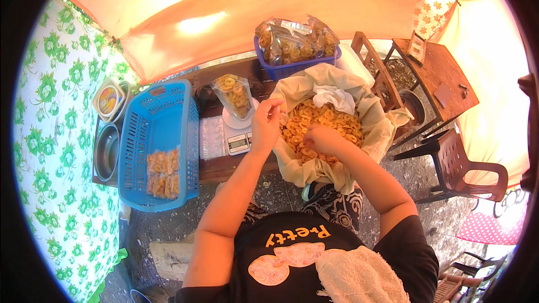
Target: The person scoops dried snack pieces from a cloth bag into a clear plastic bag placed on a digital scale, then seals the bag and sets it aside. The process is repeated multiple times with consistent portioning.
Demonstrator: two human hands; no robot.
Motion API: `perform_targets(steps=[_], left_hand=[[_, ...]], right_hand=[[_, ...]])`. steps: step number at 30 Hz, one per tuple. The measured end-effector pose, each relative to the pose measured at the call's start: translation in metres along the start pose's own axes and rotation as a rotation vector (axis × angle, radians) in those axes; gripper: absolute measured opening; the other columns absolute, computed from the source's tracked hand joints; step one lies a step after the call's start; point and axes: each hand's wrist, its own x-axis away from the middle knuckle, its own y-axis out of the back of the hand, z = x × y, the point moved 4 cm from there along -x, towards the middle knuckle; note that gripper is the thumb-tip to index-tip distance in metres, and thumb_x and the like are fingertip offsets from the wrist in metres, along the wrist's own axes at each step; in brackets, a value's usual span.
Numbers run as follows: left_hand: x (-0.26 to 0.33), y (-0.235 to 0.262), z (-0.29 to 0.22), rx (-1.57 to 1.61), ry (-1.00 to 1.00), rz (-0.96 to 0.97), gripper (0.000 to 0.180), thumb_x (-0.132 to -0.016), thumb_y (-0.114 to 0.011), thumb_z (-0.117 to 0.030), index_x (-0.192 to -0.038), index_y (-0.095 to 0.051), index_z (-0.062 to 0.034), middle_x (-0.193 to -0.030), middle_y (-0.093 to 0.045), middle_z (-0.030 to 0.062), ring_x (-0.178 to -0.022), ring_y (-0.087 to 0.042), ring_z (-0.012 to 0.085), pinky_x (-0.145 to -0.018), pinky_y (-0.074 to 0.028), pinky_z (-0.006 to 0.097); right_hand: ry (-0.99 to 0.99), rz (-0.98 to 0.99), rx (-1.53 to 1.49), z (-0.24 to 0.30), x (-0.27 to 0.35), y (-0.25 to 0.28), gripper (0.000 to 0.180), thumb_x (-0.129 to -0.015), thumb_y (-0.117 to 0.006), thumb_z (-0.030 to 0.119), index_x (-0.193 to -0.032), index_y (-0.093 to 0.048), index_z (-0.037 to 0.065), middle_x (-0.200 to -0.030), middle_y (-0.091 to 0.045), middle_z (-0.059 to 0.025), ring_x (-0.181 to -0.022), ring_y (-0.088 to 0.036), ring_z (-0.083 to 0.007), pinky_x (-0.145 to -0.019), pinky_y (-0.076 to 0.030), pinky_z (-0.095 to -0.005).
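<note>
My right hand [327, 139] reaches into a heap of golden banana chips [317, 118], its fingers curled down among them. The chips lie in a large container lined with beige cloth [293, 173], where a crumpled white plastic bag [334, 97] rests at the far side. My left hand [266, 126] is raised at the cloth's left edge with its fingers curled together; whatever they hold is too small to make out. Just left of it, a clear pouch part-filled with chips [234, 97] stands upright on a white kitchen scale [238, 143].
Flat clear bags [211, 137] lie left of the scale. A blue basket [188, 174] holds several small chip packs [163, 174]. Behind, a dark blue crate [275, 73] is heaped with filled pouches. Metal bowls [106, 148] stand far left, a brown plastic chair [457, 165] at right.
</note>
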Motion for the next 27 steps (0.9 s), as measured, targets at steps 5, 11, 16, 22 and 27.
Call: perform_targets(steps=[5, 11, 16, 22, 27], left_hand=[[0.01, 0.008, 0.006, -0.083, -0.033, 0.058, 0.016, -0.096, -0.05, -0.004, -0.107, -0.061, -0.0022, -0.094, -0.062, 0.0031, -0.082, -0.059, 0.0095, -0.071, -0.047, 0.024], [0.019, 0.001, -0.002, -0.121, -0.038, 0.132, 0.018, -0.095, -0.049, -0.001, -0.109, -0.061, -0.0034, -0.093, -0.062, 0.0035, -0.081, -0.059, 0.0098, -0.071, -0.047, 0.023], [-0.008, 0.038, -0.041, -0.117, -0.186, -0.034, 0.021, -0.092, -0.051, 0.0, -0.111, -0.06, -0.0036, -0.094, -0.064, 0.0049, -0.083, -0.062, 0.0122, -0.068, -0.048, 0.025], [-0.078, 0.118, -0.077, -0.577, -0.286, -0.195, 0.015, -0.087, -0.056, -0.005, -0.101, -0.062, -0.0061, -0.087, -0.066, 0.0116, -0.087, -0.063, 0.0298, -0.073, -0.05, 0.038], [-0.093, 0.125, -0.056, -0.812, -0.267, -0.019, 0.016, -0.087, -0.057, -0.009, -0.099, -0.066, -0.0035, -0.093, -0.065, 0.0136, -0.089, -0.062, 0.0305, -0.076, -0.049, 0.037]], right_hand=[[0.064, -0.144, 0.023, -0.002, 0.011, 0.0, 0.026, -0.075, -0.066, 0.02, -0.097, -0.069, 0.006, -0.096, -0.061, -0.0126, -0.097, -0.058, -0.0302, -0.082, -0.049, -0.0401], [-0.001, -0.129, -0.093, -0.003, 0.011, -0.006, 0.026, -0.077, -0.068, 0.022, -0.096, -0.07, 0.005, -0.092, -0.064, -0.0121, -0.081, -0.063, -0.0287, -0.074, -0.051, -0.0388], [-0.152, -0.118, -0.602, -0.02, 0.014, 0.017, 0.019, -0.081, -0.069, 0.015, -0.096, -0.069, 0.003, -0.083, -0.066, -0.0064, -0.07, -0.061, -0.0158, -0.067, -0.05, -0.03], [0.022, -0.516, -0.667, 0.022, -0.02, 0.071, 0.016, -0.082, -0.069, 0.013, -0.094, -0.068, 0.002, -0.077, -0.066, -0.0038, -0.069, -0.059, -0.0121, -0.065, -0.048, -0.0272], [0.264, -0.725, -0.575, 0.095, -0.066, 0.12, 0.015, -0.083, -0.067, 0.013, -0.093, -0.068, 0.002, -0.082, -0.067, -0.0055, -0.073, -0.06, -0.0133, -0.068, -0.048, -0.0277]])
